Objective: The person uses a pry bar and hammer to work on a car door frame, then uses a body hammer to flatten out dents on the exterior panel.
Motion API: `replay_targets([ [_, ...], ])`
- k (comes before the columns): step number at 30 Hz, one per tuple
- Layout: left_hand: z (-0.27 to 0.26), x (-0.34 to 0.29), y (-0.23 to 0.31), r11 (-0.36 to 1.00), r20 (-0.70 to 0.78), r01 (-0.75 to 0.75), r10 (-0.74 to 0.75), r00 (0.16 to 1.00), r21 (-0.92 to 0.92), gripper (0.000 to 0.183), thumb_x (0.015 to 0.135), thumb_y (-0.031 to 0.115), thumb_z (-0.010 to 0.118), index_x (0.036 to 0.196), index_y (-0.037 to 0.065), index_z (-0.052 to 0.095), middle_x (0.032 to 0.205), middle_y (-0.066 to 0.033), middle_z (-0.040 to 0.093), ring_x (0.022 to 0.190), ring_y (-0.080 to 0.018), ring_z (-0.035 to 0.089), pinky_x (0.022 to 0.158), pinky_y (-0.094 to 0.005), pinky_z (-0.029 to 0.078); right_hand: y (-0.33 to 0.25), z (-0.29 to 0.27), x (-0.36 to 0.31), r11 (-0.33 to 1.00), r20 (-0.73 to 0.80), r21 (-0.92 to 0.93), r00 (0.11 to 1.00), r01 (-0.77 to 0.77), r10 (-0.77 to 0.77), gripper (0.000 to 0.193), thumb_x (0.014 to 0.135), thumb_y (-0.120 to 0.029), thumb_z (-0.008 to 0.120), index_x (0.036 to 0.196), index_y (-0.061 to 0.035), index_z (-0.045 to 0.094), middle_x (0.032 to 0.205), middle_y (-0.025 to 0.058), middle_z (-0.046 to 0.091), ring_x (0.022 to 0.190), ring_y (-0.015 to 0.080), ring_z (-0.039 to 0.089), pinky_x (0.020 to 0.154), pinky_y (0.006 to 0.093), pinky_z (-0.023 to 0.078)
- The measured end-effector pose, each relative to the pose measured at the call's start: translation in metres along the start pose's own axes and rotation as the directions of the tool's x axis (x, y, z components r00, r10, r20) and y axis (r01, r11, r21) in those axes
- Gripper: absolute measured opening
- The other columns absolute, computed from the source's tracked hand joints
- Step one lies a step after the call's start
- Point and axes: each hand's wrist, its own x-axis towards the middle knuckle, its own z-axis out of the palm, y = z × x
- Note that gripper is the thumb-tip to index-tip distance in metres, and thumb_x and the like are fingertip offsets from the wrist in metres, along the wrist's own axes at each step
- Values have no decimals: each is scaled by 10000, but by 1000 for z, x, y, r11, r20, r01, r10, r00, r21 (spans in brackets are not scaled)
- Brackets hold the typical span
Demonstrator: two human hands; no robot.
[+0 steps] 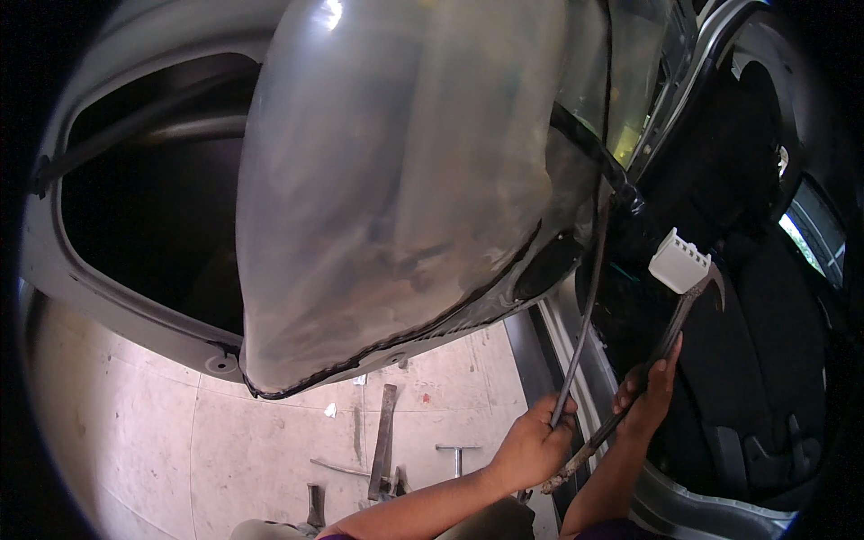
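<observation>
My left hand (531,443) grips a thin dark rod or cable (587,306) that runs up to the edge of a grey car door (108,279). A clear plastic sheet (396,180) covers the door's inner side, edged with black sealant. My right hand (646,396) holds the shaft of a rusty claw bar (670,337), whose curved tip reaches up beside a white plastic connector (680,261) hanging in the door opening.
The dark car interior with a seat (747,297) fills the right side. On the pale concrete floor (135,423) below lie a flat metal bar (385,441), a T-shaped tool (457,454) and small bits of debris. The door sill (540,351) runs between floor and car.
</observation>
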Motion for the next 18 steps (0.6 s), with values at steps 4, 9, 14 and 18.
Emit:
replay_targets([
  [4, -4, 8, 5, 1000, 13, 6, -6, 1000, 5, 163, 915, 61, 525, 1072, 32, 554, 865, -63, 567, 829, -148, 534, 764, -298, 452, -3, 2, -2, 1000, -8, -23, 1000, -1, 1, 787, 941, -492, 595, 1554, -151, 238, 571, -5, 448, 373, 64, 405, 334, 215, 332],
  [9, -6, 14, 5, 998, -7, -66, 67, 998, 23, 152, 918, 76, 525, 1058, 31, 562, 857, -65, 572, 813, -153, 535, 748, -301, 451, -4, 6, 1, 998, -42, -40, 998, -38, 36, 785, 940, -505, 589, 1551, -148, 251, 571, -4, 441, 373, 63, 401, 340, 217, 328],
  [14, -7, 24, 14, 996, 16, -42, 41, 999, 74, 142, 929, 96, 534, 1050, 29, 562, 842, -57, 576, 798, -147, 524, 738, -289, 446, -3, 4, 7, 999, -20, -42, 1000, -9, 8, 749, 950, -491, 571, 1550, -166, 262, 574, -8, 421, 377, 60, 389, 340, 221, 316],
  [18, -9, 31, 9, 999, 22, -53, 53, 998, 3, 138, 950, 120, 543, 1047, 24, 563, 843, -41, 574, 793, -129, 520, 725, -287, 445, -3, 10, 7, 997, -23, -72, 999, -41, 39, 733, 953, -491, 556, 1549, -178, 267, 575, -17, 399, 379, 57, 375, 338, 217, 308],
])
